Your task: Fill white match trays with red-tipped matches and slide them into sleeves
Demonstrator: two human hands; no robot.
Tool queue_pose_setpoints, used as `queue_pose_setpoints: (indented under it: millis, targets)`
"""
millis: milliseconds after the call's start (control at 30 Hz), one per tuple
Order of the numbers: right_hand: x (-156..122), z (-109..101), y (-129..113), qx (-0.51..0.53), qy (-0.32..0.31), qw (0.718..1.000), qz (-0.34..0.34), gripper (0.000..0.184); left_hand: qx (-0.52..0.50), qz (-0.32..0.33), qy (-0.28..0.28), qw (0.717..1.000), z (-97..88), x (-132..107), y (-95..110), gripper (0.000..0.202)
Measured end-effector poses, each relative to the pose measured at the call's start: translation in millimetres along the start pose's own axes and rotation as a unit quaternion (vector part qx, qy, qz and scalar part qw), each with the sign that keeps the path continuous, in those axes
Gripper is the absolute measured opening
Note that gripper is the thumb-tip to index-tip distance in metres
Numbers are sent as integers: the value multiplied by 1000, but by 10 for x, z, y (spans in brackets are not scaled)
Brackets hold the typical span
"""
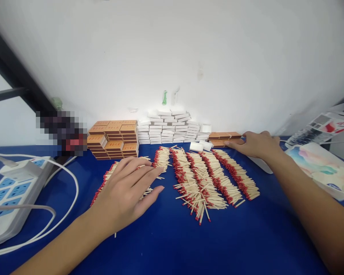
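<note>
My left hand (129,187) hovers palm down, fingers stretched and holding nothing, over the leftmost matches (103,181), hiding part of them. Red-tipped loose matches (215,177) lie in several slanting rows on the blue table. At the right end of a low stack of orange matchboxes (223,135), my right hand (253,145) has thumb and fingers around the end box, whose far side is covered. White matchbox trays (167,128) are piled against the wall. Two more trays (200,146) lie in front of the pile.
A taller stack of orange matchboxes (113,139) stands left of the white trays. On the left sits a power strip (14,194) with a plug and looping white cables (74,191). A tissue pack (321,168) lies at the right, beside printed plastic packaging (323,126).
</note>
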State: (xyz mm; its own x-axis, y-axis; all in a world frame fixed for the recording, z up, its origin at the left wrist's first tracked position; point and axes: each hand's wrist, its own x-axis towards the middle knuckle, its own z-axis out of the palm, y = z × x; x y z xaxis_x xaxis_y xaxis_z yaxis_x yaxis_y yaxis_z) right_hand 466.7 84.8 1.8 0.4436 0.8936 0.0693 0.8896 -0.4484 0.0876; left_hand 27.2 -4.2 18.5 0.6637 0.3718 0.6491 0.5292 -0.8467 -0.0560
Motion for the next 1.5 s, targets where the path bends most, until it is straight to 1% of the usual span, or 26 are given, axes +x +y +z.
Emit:
queue_pose_setpoints:
  millis: [100,333,467,633,800,1033,1200,1367,1500]
  targets:
    - [-52,-4,-72,-7,-2,1000,-6,88,2,1,-3,1000,-10,-2,4,36]
    - [-124,3,-150,-15,19,1000,-7,83,-2,2,2,1000,-6,-3,-7,37]
    - [-150,-2,-170,-17,21,1000,-7,81,-1,3,3,1000,2,-19,-19,38]
    - [-152,12,-177,-18,31,999,-9,85,-1,4,3,1000,0,0,-25,39]
    - [-126,61,-177,-19,35,999,-23,80,-4,6,7,1000,-9,12,-25,38]
    - [-159,70,-217,-17,48,998,-30,81,0,7,3,1000,-2,-15,-23,37]
    - [-170,91,-237,-14,49,998,-28,75,-2,4,6,1000,7,4,-30,36]
    - [-153,133,-223,-3,40,999,-9,79,-7,5,2,1000,5,-7,-38,36]
    - [-136,159,-212,12,30,999,-12,77,-5,4,2,1000,-3,-9,-23,36]
